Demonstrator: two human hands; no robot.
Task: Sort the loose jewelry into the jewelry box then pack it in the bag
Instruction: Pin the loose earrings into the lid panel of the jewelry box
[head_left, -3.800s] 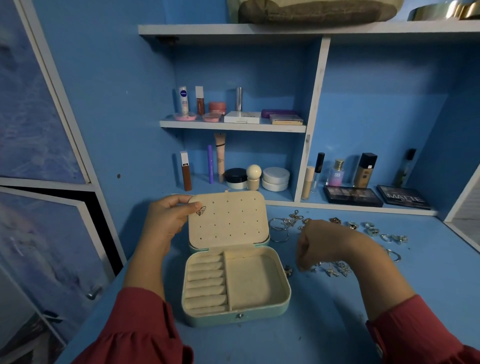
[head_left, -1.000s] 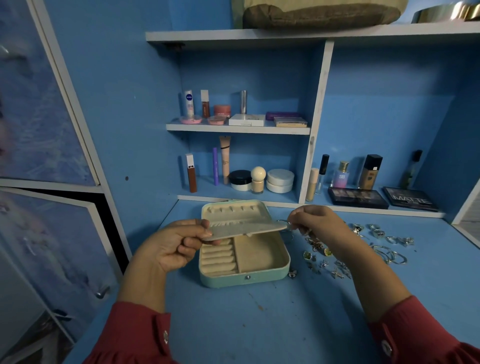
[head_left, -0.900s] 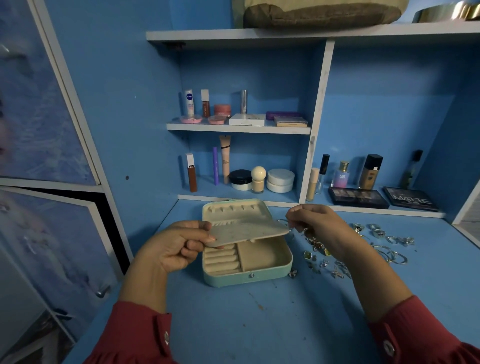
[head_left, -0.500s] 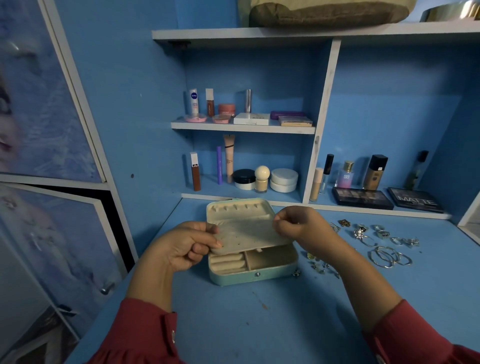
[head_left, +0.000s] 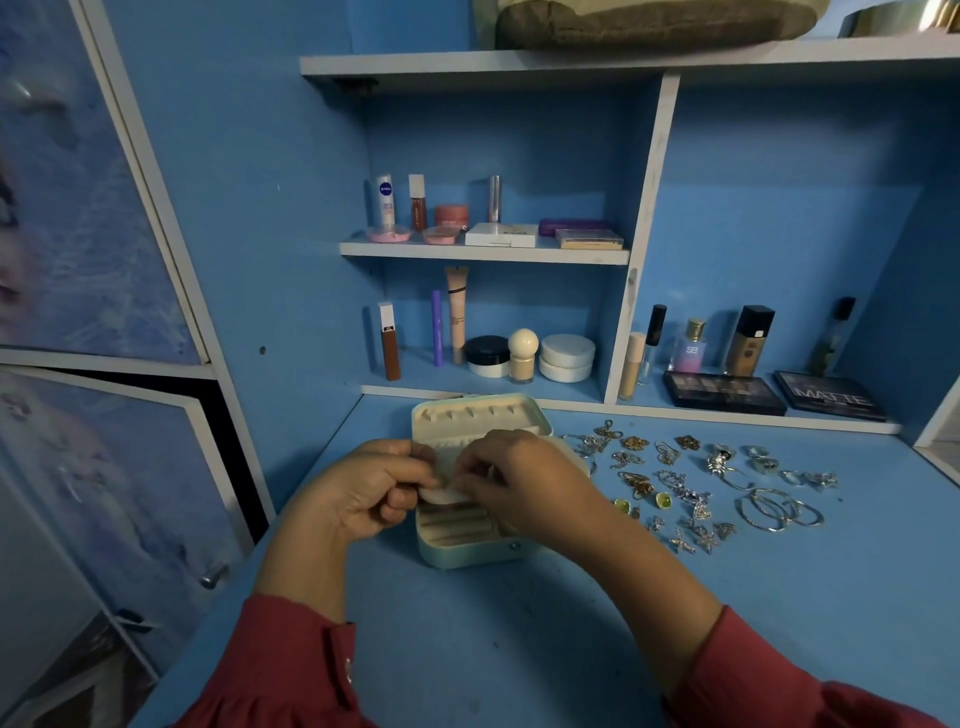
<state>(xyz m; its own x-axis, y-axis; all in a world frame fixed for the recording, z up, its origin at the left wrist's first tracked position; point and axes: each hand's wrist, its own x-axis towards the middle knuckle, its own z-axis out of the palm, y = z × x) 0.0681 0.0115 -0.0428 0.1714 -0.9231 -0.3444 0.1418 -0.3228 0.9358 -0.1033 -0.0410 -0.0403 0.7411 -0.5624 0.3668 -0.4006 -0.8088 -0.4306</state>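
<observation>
Both hands moved together over the box (head_left: 470, 545): left hand (head_left: 363, 493) & right hand (head_left: 519, 483) pinch its earring panel (head_left: 441, 493). Jewelry (head_left: 691, 483) at 3 o'clock mostly unsorted; bag packing not begun.

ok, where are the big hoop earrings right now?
Head view: the hoop earrings lie on the blue desk, at the right edge of the loose jewelry, right of the jewelry box.
</observation>
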